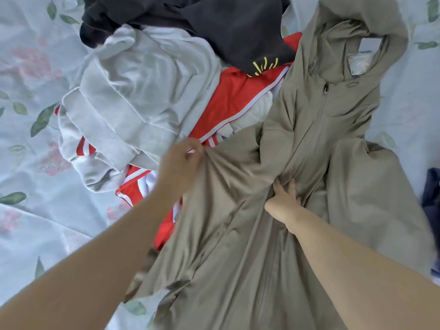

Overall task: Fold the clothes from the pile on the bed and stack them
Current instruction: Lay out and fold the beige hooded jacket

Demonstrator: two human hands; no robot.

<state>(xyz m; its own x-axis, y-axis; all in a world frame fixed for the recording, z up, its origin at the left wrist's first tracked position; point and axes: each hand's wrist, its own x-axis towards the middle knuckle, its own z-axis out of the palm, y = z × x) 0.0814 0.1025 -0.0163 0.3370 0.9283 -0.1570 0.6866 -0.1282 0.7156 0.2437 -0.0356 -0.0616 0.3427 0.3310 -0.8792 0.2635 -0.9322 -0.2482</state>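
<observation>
Our left hand (183,160) pinches a bunch of the khaki jacket (333,175) at its left edge. Our right hand (284,201) curls its fingers into the cloth by the zip. The jacket lies across the bed (35,139), hood away from us, its left side overlapping the pile (142,91) of grey, red and black clothes.

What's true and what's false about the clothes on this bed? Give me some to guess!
1. The left hand and the right hand both grip the tan hooded jacket. True.
2. The red garment lies on top of the grey sweatshirt. False: the grey sweatshirt lies over it.
3. The black garment has a yellow print. True.
4. The bedsheet is plain white. False: it is printed with leaves and pink flowers.
</observation>
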